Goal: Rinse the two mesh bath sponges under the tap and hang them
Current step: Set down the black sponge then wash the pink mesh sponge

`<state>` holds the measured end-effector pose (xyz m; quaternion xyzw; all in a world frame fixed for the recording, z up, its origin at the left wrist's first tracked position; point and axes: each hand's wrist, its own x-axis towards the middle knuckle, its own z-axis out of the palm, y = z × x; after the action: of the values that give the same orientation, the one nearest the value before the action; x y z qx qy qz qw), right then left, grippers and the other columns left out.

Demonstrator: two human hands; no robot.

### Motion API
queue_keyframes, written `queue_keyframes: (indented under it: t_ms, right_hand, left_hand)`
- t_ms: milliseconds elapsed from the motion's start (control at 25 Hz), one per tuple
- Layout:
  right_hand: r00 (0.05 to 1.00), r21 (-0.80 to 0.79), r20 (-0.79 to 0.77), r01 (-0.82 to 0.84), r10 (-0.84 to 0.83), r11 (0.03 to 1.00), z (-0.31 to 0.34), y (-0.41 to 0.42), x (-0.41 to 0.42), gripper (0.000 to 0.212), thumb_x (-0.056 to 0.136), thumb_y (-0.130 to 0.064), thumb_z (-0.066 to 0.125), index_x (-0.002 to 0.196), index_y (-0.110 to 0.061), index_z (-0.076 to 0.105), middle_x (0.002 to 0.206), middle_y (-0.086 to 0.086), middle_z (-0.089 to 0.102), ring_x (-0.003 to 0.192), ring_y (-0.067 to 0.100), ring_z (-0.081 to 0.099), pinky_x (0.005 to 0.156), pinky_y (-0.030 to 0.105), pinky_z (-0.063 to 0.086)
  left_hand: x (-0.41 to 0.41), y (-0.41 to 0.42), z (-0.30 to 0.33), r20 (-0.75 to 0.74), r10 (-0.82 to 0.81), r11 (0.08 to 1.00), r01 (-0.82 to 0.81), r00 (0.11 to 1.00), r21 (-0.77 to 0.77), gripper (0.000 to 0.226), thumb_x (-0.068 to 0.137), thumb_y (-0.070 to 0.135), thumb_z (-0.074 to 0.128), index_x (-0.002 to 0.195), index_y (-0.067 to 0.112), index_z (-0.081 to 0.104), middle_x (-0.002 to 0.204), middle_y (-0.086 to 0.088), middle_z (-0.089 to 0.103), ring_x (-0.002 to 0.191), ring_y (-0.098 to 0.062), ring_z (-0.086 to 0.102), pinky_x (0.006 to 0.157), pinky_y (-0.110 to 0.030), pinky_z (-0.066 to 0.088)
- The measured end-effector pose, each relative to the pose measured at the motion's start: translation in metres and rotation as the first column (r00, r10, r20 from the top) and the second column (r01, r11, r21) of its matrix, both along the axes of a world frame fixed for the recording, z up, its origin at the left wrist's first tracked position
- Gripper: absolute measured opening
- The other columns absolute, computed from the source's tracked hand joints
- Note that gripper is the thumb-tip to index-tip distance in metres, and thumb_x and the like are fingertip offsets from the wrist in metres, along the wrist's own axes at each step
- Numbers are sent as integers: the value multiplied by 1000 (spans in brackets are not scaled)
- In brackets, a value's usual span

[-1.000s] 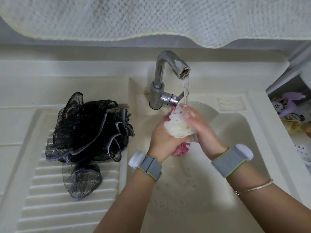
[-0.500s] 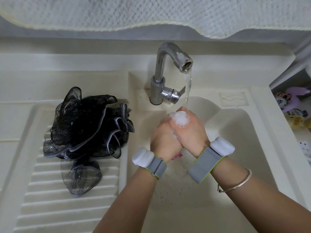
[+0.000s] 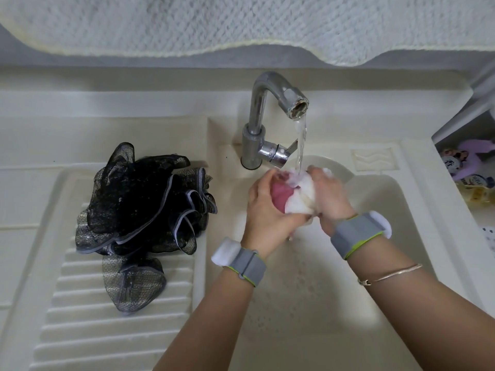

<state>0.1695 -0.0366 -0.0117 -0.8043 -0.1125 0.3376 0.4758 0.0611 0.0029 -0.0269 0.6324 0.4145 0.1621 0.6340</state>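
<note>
Where my hands meet: with water from the tap falling on it, the pink and white sponge sits squeezed between my palms over the basin.
Left grip: my left hand curls round the pink side, fingers closed on the mesh.
Right grip: my right hand wraps the white side, closed on it too; its fingertips are blurred.
Hidden: most of the sponge lies behind my fingers, and I cannot make out any hanging cord.
Other sponge: the black sponge lies loose on the ribbed surface left of the basin, near its wall, well apart from my hands.
Cut off: a white towel hangs across the top, running out of view, and a shelf of bottles is clipped at the right.
Room: bare basin floor shows below my wrists.
</note>
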Motion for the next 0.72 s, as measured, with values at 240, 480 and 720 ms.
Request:
queue_keyframes:
  t_ms: [240, 480, 720]
  right_hand:
    - [995, 82, -80, -55, 62, 995, 6, -8, -8, 23, 81, -40, 64, 84, -16, 66, 74, -1, 65, 67, 11, 62, 59, 22, 48]
    - [837, -93, 276, -467, 474, 879, 15, -20, -27, 66, 66, -50, 77, 125, -39, 48, 118, -8, 53, 111, 4, 51, 84, 10, 41]
    - [851, -225, 272, -397, 448, 890, 10, -7, -27, 65, 57, -77, 53, 101, -29, 52, 104, -3, 63, 103, 16, 58, 91, 33, 46]
  left_hand:
    - [3, 2, -7, 124, -41, 974, 67, 991, -218, 63, 53, 17, 76, 112, 12, 55, 75, -6, 61, 43, -14, 50, 43, -21, 41]
    - [1, 5, -1, -33, 10, 998, -12, 999, -66, 29, 78, 19, 64, 105, 20, 53, 72, 7, 57, 47, -4, 54, 39, -15, 40]
    - [-4, 3, -2, -210, -25, 966, 78, 977, 248, 41, 66, 37, 49, 106, 28, 50, 79, 10, 61, 75, -22, 65, 59, -33, 56]
